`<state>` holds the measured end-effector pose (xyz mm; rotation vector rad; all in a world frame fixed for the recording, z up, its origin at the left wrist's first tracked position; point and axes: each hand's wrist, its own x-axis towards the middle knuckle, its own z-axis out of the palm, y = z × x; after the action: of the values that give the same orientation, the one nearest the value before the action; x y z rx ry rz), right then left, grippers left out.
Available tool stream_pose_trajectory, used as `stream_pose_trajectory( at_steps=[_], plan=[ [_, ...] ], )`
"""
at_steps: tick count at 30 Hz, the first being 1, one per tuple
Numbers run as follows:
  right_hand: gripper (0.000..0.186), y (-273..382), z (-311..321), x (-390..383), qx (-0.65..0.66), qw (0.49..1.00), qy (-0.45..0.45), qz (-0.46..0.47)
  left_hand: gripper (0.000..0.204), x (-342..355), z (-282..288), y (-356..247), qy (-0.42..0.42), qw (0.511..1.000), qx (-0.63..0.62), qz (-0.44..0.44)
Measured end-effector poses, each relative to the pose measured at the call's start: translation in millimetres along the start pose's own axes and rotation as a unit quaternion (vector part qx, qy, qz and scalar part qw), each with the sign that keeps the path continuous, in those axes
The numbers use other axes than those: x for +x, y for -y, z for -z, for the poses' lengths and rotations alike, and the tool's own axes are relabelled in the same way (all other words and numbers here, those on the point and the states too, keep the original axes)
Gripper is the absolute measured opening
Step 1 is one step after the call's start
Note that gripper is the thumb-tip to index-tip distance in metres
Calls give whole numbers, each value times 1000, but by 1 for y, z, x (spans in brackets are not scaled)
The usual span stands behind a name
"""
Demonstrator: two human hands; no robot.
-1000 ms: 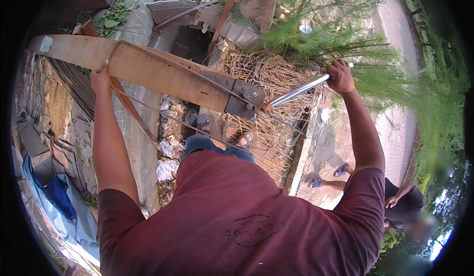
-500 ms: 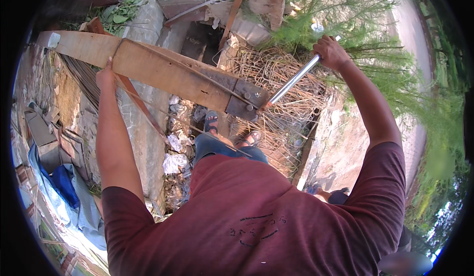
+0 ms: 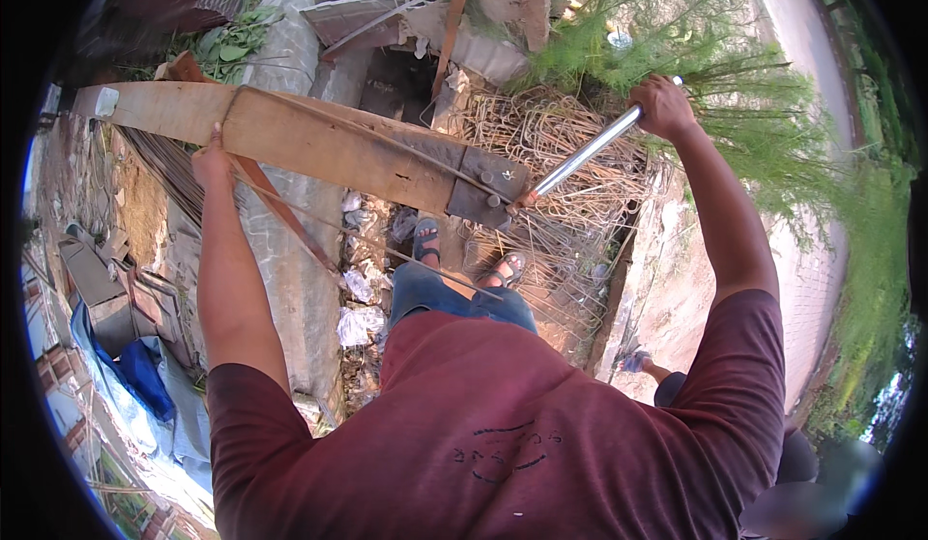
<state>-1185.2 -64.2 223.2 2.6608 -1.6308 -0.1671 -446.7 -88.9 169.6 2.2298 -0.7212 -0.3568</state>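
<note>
A long wooden board (image 3: 319, 144) stretches across in front of me, with a dark metal plate (image 3: 480, 187) and round pins at its right end. My left hand (image 3: 212, 160) grips the board's near edge, thumb up on the top face; its other fingers are mostly hidden. Along the board lies a thin steel rod (image 3: 387, 144), reaching the pins. My right hand (image 3: 664, 105) is closed around the upper end of a shiny metal pipe (image 3: 590, 153). The pipe's rusty lower end meets the plate by the pins.
A heap of bent steel rods (image 3: 570, 168) lies beyond the plate. Reddish-brown struts (image 3: 280, 211) stand under the board, beside a concrete ledge (image 3: 300, 318). Green feathery branches (image 3: 667, 28) hang near my right hand. Another person's foot (image 3: 635, 360) shows at right.
The pipe has swung slightly clockwise, and my right hand has gone a little to the right with it. My left hand keeps its place on the board. The whole view has shifted slightly.
</note>
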Motion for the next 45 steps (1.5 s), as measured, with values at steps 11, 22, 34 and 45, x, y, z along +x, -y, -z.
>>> stream_pose_trajectory(
  at_steps=[11,22,34,45],
  plan=[
    [5,62,-20,-130,-12,975,-31,-218,67,-15,2,-11,22,998,-45,-48],
    [10,320,15,-248,-26,814,82,-574,67,-19,3,-8,31,995,-86,-49],
    [16,355,34,-243,88,783,-7,-616,81,-4,-6,-18,43,999,-14,-26],
    [20,311,52,-202,152,865,-70,-473,76,-15,19,-7,47,998,-9,-44]
  ],
)
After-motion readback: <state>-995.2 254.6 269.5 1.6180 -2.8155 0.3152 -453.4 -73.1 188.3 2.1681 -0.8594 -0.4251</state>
